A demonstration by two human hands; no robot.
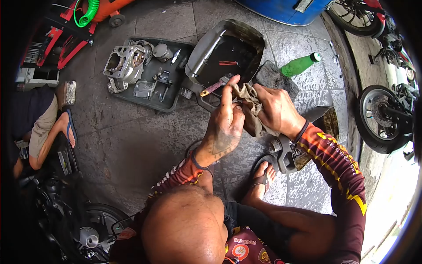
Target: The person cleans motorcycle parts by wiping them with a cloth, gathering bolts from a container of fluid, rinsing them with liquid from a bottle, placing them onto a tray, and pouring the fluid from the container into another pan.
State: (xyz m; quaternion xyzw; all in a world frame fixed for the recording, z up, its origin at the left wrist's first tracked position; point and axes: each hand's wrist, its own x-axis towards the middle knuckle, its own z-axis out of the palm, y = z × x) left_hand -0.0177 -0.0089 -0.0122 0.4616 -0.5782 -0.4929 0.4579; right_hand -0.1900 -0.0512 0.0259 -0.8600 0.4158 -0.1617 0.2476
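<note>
Tiled floor point(162, 141) lies beneath both hands, left point(225, 121) and right point(281, 110), which pinch a bunched dirty rag point(249, 110).

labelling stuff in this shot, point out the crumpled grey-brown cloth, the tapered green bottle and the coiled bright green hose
Crumpled grey-brown cloth point(252, 119): head view, its lower folds
Tapered green bottle point(296, 67): head view, middle of its body
Coiled bright green hose point(91, 13): head view, on its coils
</note>
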